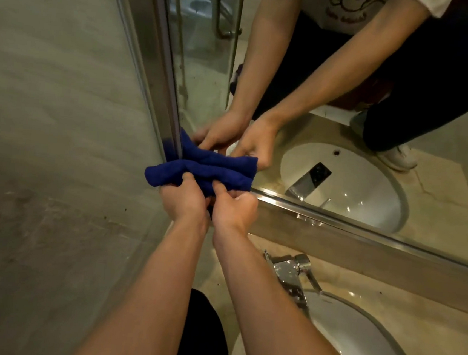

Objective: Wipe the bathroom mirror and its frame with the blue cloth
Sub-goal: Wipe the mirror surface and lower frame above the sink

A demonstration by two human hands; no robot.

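Note:
A bunched blue cloth (196,175) is pressed at the lower left corner of the bathroom mirror (332,124), where the metal frame (337,218) turns upward. My left hand (183,199) grips the cloth's left part with thumb on top. My right hand (234,206) pinches its lower right edge. Both hands sit side by side, just below the frame corner. The mirror reflects the cloth, both hands and forearms.
A chrome tap (293,272) and a white oval basin (353,346) lie right of my right forearm. The beige tiled wall (54,131) fills the left side, and a beige countertop (427,324) runs under the mirror.

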